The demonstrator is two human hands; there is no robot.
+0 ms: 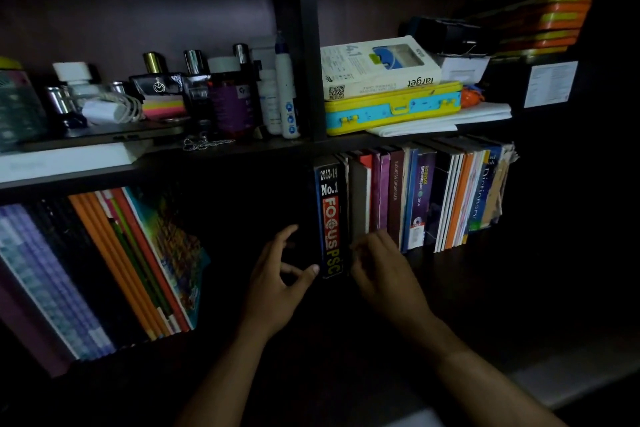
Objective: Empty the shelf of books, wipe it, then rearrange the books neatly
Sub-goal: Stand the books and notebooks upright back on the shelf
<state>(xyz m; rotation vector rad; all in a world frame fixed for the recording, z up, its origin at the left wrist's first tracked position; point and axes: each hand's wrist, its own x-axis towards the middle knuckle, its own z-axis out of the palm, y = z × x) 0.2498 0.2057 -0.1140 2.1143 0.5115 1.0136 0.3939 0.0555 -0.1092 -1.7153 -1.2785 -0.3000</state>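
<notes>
Books: a row of books (pixel 433 198) stands upright in the lower right shelf bay (pixel 467 260)
Thick book: FOCUS PSC volume (pixel 330 218) at the row's left end
Left hand (pixel 277 284): fingers spread, thumb tip on its spine edge
Right hand (pixel 384 270): fingers curled at its right side; grip unclear
Left bay: leaning books (pixel 114 263)

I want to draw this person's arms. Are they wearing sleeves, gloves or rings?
Both arms are bare as far as the picture shows: no sleeves and no gloves. The left hand and right hand show no ring, watch or bracelet that I can make out, but the light is very dim.
</notes>
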